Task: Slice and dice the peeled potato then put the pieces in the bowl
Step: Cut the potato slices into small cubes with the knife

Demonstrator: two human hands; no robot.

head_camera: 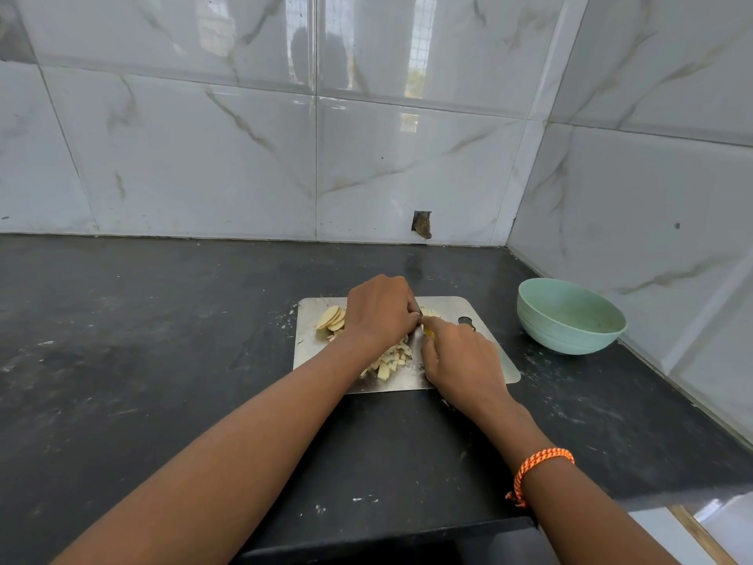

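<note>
A steel cutting board [483,307] lies on the black counter. Round potato slices [331,318] are fanned at its far left, and a heap of diced potato pieces [389,360] lies near its front edge. My left hand [381,309] is curled over potato at the board's middle, hiding most of what it holds down. My right hand [460,358] grips a knife with a yellow handle [428,330]; its blade is mostly hidden between the two hands. A pale green bowl [570,318] stands to the right of the board.
The black counter [163,340] stretches wide to the left. Tiled walls close the back and the right side, meeting in a corner just behind the bowl. The counter's front edge runs near my forearms, with an orange bracelet [540,468] on my right wrist.
</note>
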